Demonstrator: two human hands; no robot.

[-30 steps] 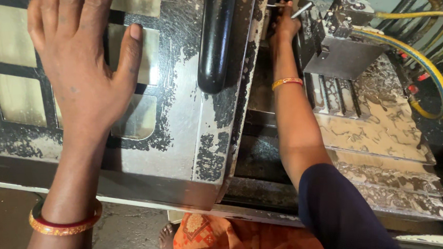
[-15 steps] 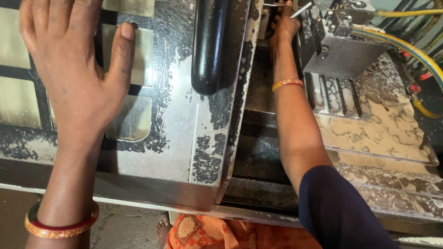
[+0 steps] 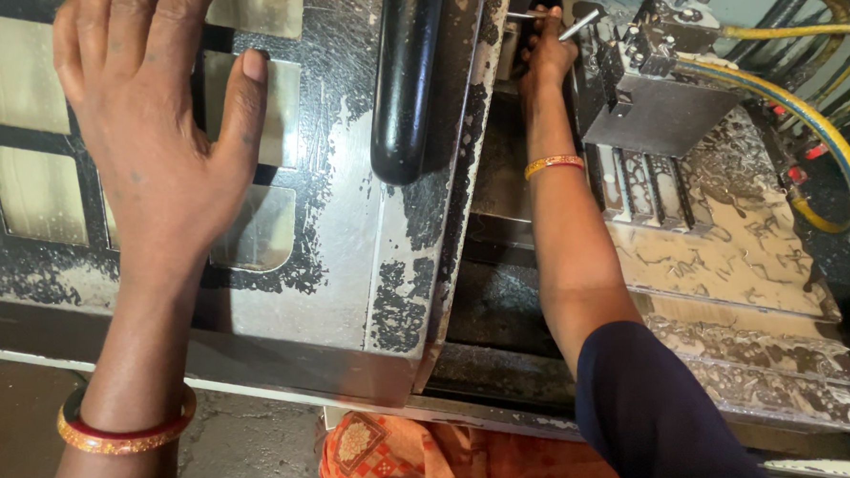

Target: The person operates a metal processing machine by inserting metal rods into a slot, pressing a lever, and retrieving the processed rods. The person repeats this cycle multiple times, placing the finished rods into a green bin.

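Observation:
My left hand [image 3: 158,136] lies flat with spread fingers on the grey metal door [image 3: 331,272] of a machine, over its window panes. A black door handle [image 3: 408,77] runs just right of it. My right hand [image 3: 543,52] reaches deep into the machine and grips a thin metal rod [image 3: 578,24] near the tool block [image 3: 658,95]. Part of the hand is hidden behind the door edge.
Yellow hoses [image 3: 822,145] curve along the right side of the machine. Chip-covered slanted covers [image 3: 733,283] lie below the tool block. Orange patterned cloth [image 3: 434,454] shows at the bottom, with a bare floor [image 3: 243,448] beside it.
My left hand has shifted slightly left across the door. My right hand stays on the rod inside the machine.

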